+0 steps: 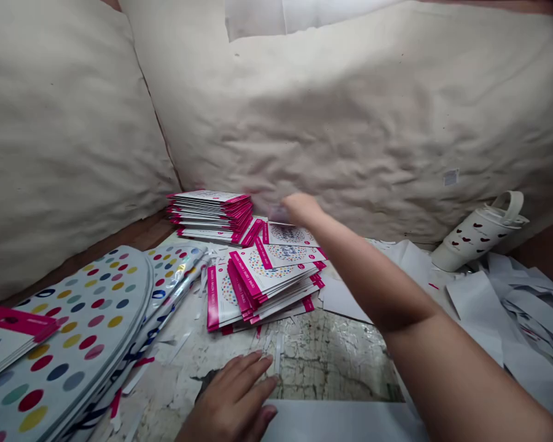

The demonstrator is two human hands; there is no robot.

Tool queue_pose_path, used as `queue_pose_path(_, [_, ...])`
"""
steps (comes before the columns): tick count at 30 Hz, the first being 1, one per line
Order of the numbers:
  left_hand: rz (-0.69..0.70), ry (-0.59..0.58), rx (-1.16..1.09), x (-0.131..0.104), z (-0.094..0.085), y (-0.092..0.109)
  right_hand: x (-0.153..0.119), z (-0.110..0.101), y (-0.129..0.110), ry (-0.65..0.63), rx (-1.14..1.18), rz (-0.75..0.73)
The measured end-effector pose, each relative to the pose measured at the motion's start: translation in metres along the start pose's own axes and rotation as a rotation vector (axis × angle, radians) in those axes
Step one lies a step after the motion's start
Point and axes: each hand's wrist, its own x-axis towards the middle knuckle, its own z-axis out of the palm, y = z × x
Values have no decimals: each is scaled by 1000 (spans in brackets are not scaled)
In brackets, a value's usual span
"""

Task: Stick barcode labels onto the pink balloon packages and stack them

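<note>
My left hand point(235, 399) rests low on the worn table point(332, 356), its fingers stretched out beside a white sheet point(336, 420). My right hand point(301, 209) reaches far forward over the back of a loose pile of pink-and-white printed packets point(271, 270). Motion smears its fingers, and a pale blur lies just left of them, so what it holds, if anything, is unclear. Behind and to the left, a taller, neater stack of the same packets point(212, 215) stands by the wall.
Flat polka-dot balloons point(83, 319) lie at the left, with more packets point(13, 337) on top. A white tumbler with hearts point(479, 236) leans at the right, near a heap of white paper strips point(511, 313). Paper-covered walls point(332, 123) close off the back and left.
</note>
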Motion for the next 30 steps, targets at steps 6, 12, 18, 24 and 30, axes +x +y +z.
queue_pose_path(6, [-22,29,-49,0,8,-9,-45,2,60,381,145,105])
queue_pose_path(12, [23,-47,-60,3,15,-13,-48,15,-7,74,34,202])
queue_pose_path(18, [-67,-42,-121,-7,18,-16,-14,19,12,-293,186,114])
queue_pose_path(24, [-100,20,-196,0,7,-13,-25,58,52,-436,43,153])
queue_pose_path(30, [-341,82,-382,3,-9,-11,-20,86,43,-340,-15,66])
